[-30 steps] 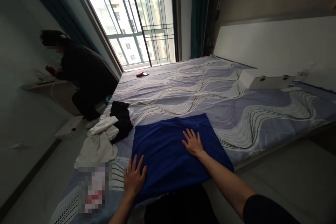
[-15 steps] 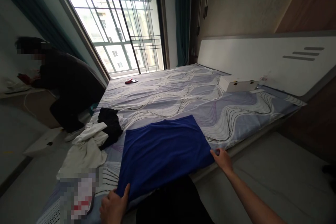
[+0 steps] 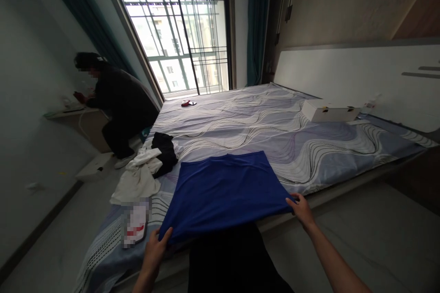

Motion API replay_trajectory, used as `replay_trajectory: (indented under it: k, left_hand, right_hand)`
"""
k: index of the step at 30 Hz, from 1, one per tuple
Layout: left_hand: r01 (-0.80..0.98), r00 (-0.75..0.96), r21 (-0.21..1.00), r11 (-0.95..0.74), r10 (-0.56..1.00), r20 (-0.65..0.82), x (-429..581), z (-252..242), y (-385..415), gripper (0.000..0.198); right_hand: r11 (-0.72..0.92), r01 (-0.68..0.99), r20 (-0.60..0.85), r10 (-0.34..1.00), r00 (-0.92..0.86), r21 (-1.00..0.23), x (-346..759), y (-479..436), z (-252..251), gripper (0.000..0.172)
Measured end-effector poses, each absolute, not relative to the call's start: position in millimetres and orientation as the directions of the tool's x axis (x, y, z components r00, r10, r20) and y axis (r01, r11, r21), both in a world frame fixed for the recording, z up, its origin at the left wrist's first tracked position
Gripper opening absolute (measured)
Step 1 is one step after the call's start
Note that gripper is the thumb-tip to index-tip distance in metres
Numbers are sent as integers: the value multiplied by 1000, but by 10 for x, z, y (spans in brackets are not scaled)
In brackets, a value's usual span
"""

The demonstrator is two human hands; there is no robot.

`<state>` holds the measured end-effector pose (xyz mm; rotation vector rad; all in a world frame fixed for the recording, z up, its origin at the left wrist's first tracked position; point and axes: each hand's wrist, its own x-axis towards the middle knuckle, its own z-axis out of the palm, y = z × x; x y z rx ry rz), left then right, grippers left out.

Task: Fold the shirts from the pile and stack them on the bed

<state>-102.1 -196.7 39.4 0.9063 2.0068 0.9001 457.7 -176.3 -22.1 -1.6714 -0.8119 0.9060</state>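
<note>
Pinching the blue cloth (image 3: pixel 223 190)

We pinch its near left corner with the fingers of the left hand (image 3: pixel 155 246), its near right with those of the right hand (image 3: pixel 302 210); its far part lies on the bed (image 3: pixel 237 121), right of the white garment (image 3: pixel 135 183)

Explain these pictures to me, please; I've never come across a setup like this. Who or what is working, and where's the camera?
There is no machine here: a person works with two bare hands. Every picture comes from one camera worn on that person's head, looking forward and down.

The left hand and right hand each grip a near corner of a blue cloth, spread over the near part of a bed. To its left lie a pale cloth, a black cloth and a pixelated item I can't identify. A white box stands farther right. Someone else sits at the far left.
</note>
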Motion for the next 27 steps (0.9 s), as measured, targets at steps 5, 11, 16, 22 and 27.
replay_trajectory:
  k: [5,11,16,22,27]
  left_hand:
    - [183,-389,870,457,847,-363,-1221,274,-2409,84]
    - [519,-67,830,205,978,-199,-1258,187,-2644,55]
    - [711,1,695,111,987,-158,-1320,180,-2555,68]
    - [778,8,628,23,999,-46,-1510,59,-2446,42]
    - [839,100,533,-109,994,46,-1609,-29,-2502,40]
  right_hand:
    - [-332,2,-310,883,354,-943,4607,-2181,-165,65]
    - [-364,-38,-366,928,75,-931,4487,-2521,-257,83]
    - [-196,88,-194,980,41,-977,4504,-2454,-310,71]
    - [-301,189,-305,952,4,-935,4642,-2400,-397,57]
    - [-252,213,-262,965,-22,-944,4798,-2420,-462,58]
